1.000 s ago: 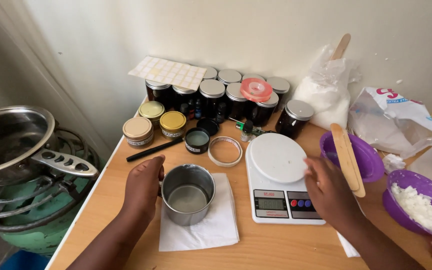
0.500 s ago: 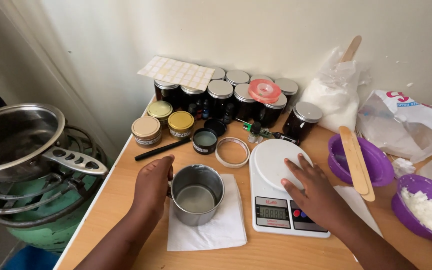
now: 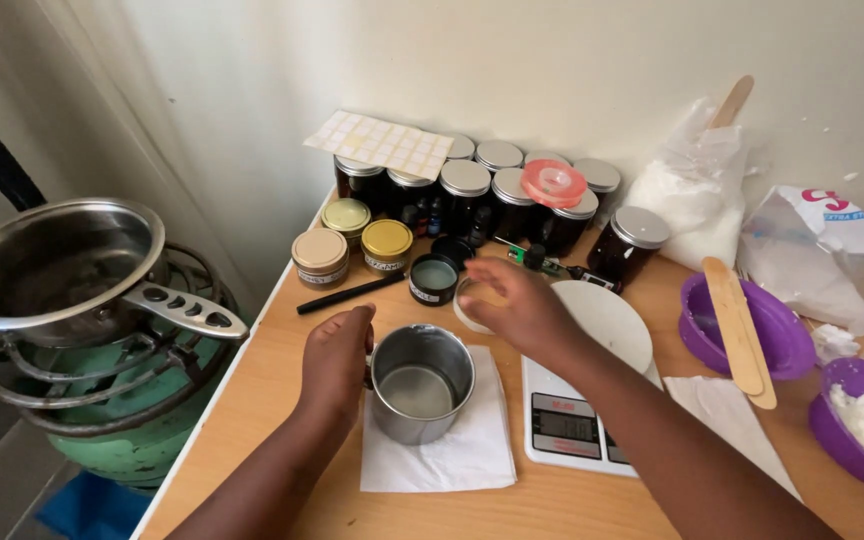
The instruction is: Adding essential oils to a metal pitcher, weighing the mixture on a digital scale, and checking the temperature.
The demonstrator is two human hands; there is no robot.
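- Moved since half a second ago: my right hand [image 3: 517, 305] has left the white scale plate [image 3: 607, 322] and crossed leftward; it now hovers over the round clear lid [image 3: 467, 308] lying on the desk [image 3: 252, 400].
- Right hand: fingers loosely curled, palm down, covering most of the lid. Whether the fingertips touch the lid or grip it, I cannot tell.
- Left hand [image 3: 337, 365]: unchanged, curled against the left side of the steel cup [image 3: 420, 385], steadying it; fingers part-closed on the cup's wall or handle, which the hand hides.
- Steel cup: upright on a white paper napkin [image 3: 462, 450], near the front of the desk, just left of the kitchen scale [image 3: 572, 425]. A pale layer shows at its bottom; what it is I cannot make out.
- Behind the cup: small open black tin [image 3: 434, 280], black pen [image 3: 350, 294], two gold-lidded tins [image 3: 367, 232] and one beige-lidded tin [image 3: 320, 256].
- At the wall: cluster of dark jars [image 3: 492, 195] with silver lids, one topped by a pink lid [image 3: 553, 182], a sheet of labels [image 3: 380, 143] lying across the left jars.
- Right side: purple bowl [image 3: 777, 335] with a wooden stick [image 3: 737, 320] across it; second purple bowl [image 3: 842, 440] of white flakes, cut off by the frame edge.
- Left of desk: steel saucepan [image 3: 52, 265] on a green gas burner [image 3: 112, 440].
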